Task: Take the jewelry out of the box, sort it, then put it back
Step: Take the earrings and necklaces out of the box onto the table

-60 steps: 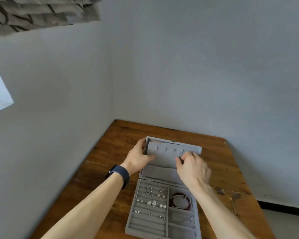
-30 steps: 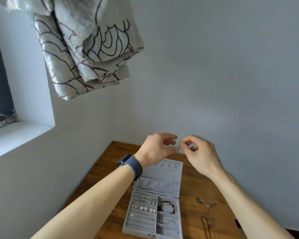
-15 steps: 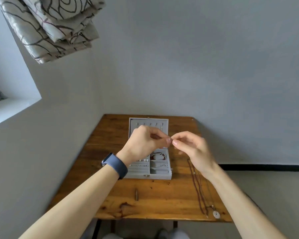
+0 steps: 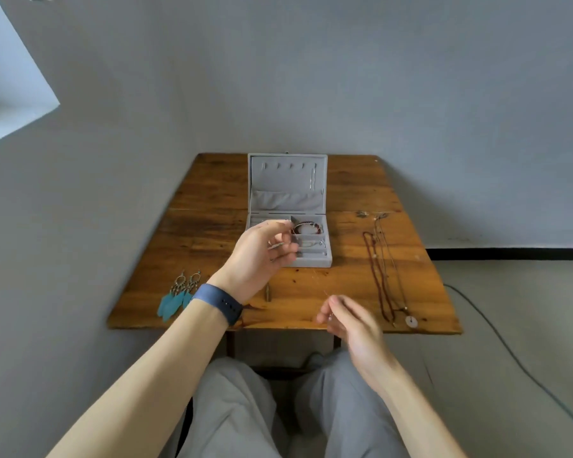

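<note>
Just behind left hand (image 4: 261,259) — jewelry box (image 4: 286,185)

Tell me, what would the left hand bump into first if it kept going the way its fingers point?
Probably the grey jewelry box, at the compartment holding the red bracelet. The left hand may hover above it, though; depth is unclear.

A brown wooden table (image 4: 212,200) with worn, dark-streaked planks stands pushed into a room corner. Plain grey walls (image 4: 311,77) rise behind the table and along its left side. High up to the left of the table, a pale window ledge (image 4: 10,123) cuts into the wall. To the table's right lies a light floor (image 4: 526,309), with a black baseboard (image 4: 510,253) along the back wall. A thin dark cable (image 4: 506,348) trails across that floor from beside the table's right edge.
</note>
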